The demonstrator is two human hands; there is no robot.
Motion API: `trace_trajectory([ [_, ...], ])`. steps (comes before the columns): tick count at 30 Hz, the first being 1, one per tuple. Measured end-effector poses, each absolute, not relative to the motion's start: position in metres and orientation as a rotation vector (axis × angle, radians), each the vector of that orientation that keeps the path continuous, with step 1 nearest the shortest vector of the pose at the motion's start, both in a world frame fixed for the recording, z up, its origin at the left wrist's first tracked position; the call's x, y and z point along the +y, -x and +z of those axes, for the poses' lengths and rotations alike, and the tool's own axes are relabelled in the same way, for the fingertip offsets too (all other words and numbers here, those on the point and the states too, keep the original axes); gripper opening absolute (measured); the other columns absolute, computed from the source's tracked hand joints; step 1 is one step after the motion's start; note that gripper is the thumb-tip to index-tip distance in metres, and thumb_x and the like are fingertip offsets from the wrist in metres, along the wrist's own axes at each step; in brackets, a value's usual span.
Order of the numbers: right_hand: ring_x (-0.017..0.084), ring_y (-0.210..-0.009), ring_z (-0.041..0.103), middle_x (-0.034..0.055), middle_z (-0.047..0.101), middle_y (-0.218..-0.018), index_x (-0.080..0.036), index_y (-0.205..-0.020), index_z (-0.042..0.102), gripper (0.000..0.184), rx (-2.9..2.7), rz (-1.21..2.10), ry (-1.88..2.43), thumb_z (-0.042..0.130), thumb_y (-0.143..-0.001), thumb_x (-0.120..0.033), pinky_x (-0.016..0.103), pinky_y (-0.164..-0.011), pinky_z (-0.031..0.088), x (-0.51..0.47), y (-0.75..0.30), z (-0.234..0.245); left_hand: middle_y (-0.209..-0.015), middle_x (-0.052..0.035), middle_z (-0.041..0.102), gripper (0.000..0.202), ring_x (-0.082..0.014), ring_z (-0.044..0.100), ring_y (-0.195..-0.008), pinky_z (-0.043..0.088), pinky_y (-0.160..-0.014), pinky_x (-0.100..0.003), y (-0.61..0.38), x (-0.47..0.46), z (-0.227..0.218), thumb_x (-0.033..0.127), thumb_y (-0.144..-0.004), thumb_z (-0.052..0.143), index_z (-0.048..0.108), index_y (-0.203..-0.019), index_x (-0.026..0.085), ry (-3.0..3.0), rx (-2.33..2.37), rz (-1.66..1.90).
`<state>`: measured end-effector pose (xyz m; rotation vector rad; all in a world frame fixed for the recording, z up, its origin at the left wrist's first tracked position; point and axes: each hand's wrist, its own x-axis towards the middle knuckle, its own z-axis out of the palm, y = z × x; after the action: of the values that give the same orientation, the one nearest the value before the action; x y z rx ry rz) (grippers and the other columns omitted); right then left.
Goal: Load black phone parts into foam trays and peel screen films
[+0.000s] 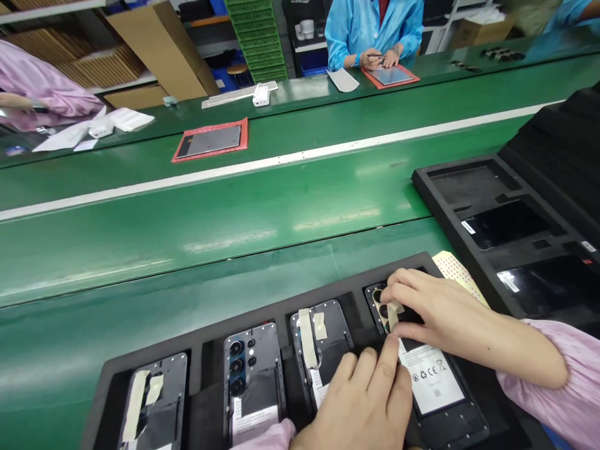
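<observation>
In a black foam tray (206,350) lie several opened phones with dark backs. My right hand (435,306) is over the camera end of the rightmost phone (450,412), its thumb and fingers pinching a small piece of beige masking tape (394,312). That phone has a white-labelled battery (434,378). My left hand (365,400) rests at the phone's left edge, fingers stretched out, the index fingertip close to my right thumb and the tape. Tape strips also cross the phone (330,325) beside it and the leftmost phone (171,387). Between those two, a phone (267,350) shows bare camera lenses.
A second foam tray (426,181) with dark screens is at the right, beside a dotted yellow sheet (457,272). Beyond runs a green conveyor (210,212) carrying a panel on a red sheet (210,140). Across it, a person in blue (342,31) handles another panel.
</observation>
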<state>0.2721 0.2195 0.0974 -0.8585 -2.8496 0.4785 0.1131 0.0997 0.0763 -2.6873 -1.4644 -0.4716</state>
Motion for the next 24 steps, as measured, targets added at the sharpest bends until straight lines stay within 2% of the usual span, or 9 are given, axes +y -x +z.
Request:
trace_trajectory([
  [2,0.018,-0.075,0.058,0.0011,0.059,-0.088,-0.019,-0.095,0.054,0.031,-2.838,0.451,0.855,0.072,-0.070,-0.012,0.026,-0.056,0.045,0.224,-0.272,0.096,-0.116,-0.0051,0.062,0.056,-0.0191,0.047,-0.083,0.030,-0.077,-0.031,-0.113,0.100,0.076,0.068,-0.077,0.044,0.062,-0.093,0.017,2.688,-1.458,-0.451],
  [5,0.016,-0.072,0.056,0.0000,0.058,-0.081,-0.019,-0.085,0.056,0.006,-2.830,0.466,0.817,0.060,-0.083,-0.015,0.026,-0.059,0.045,0.229,-0.273,0.093,-0.117,-0.0054,0.062,0.059,-0.0191,0.046,-0.082,0.031,-0.076,-0.031,-0.113,0.101,0.077,0.070,-0.075,0.045,0.062,-0.094,0.017,2.703,-1.433,-0.407],
  [8,0.015,-0.069,0.055,0.0000,0.056,-0.076,-0.018,-0.077,0.056,0.015,-2.793,0.473,0.787,0.051,-0.090,-0.017,0.024,-0.058,0.043,0.229,-0.273,0.089,-0.119,-0.0051,0.061,0.060,-0.0186,0.046,-0.082,0.031,-0.076,-0.030,-0.114,0.100,0.076,0.070,-0.074,0.047,0.062,-0.097,0.017,2.706,-1.447,-0.378],
  [10,0.015,-0.070,0.055,0.0001,0.056,-0.075,-0.018,-0.076,0.057,0.016,-2.770,0.407,0.791,0.050,-0.091,-0.018,0.024,-0.057,0.042,0.227,-0.272,0.088,-0.119,-0.0045,0.062,0.060,-0.0184,0.046,-0.083,0.031,-0.077,-0.029,-0.114,0.100,0.075,0.071,-0.072,0.048,0.062,-0.097,0.017,2.698,-1.459,-0.395],
  [13,0.015,-0.065,0.054,-0.0005,0.056,-0.073,-0.018,-0.074,0.056,0.013,-2.766,0.217,0.881,0.061,-0.086,-0.020,0.023,-0.052,0.038,0.224,-0.267,0.087,-0.121,-0.0054,0.061,0.063,-0.0187,0.046,-0.081,0.031,-0.077,-0.030,-0.114,0.099,0.073,0.071,-0.073,0.047,0.062,-0.100,0.017,2.708,-1.453,-0.395],
  [16,0.017,-0.061,0.053,0.0000,0.055,-0.071,-0.017,-0.075,0.056,0.021,-2.742,-0.022,1.029,0.076,-0.074,-0.025,0.024,-0.047,0.034,0.225,-0.258,0.089,-0.123,-0.0069,0.060,0.062,-0.0190,0.047,-0.082,0.032,-0.076,-0.031,-0.114,0.099,0.074,0.069,-0.076,0.044,0.061,-0.103,0.016,2.731,-1.450,-0.345],
  [20,0.020,-0.063,0.053,0.0018,0.054,-0.067,-0.018,-0.070,0.054,0.029,-2.728,-0.229,1.152,0.079,-0.070,-0.034,0.025,-0.045,0.031,0.234,-0.249,0.092,-0.121,-0.0060,0.062,0.061,-0.0192,0.049,-0.084,0.033,-0.076,-0.031,-0.115,0.098,0.075,0.068,-0.077,0.043,0.061,-0.103,0.016,2.721,-1.453,-0.378],
  [22,0.020,-0.065,0.054,0.0019,0.055,-0.070,-0.018,-0.072,0.054,0.026,-2.732,-0.162,1.124,0.075,-0.074,-0.032,0.025,-0.046,0.033,0.240,-0.252,0.095,-0.120,-0.0050,0.063,0.064,-0.0189,0.050,-0.082,0.033,-0.075,-0.030,-0.115,0.099,0.075,0.072,-0.074,0.044,0.062,-0.101,0.017,2.707,-1.458,-0.408],
  [24,0.017,-0.066,0.055,0.0013,0.058,-0.074,-0.018,-0.078,0.053,0.015,-2.673,0.058,1.034,0.064,-0.084,-0.027,0.024,-0.050,0.038,0.245,-0.263,0.097,-0.119,-0.0043,0.064,0.067,-0.0185,0.050,-0.081,0.033,-0.075,-0.029,-0.115,0.100,0.074,0.075,-0.072,0.043,0.063,-0.100,0.018,2.692,-1.456,-0.434],
])
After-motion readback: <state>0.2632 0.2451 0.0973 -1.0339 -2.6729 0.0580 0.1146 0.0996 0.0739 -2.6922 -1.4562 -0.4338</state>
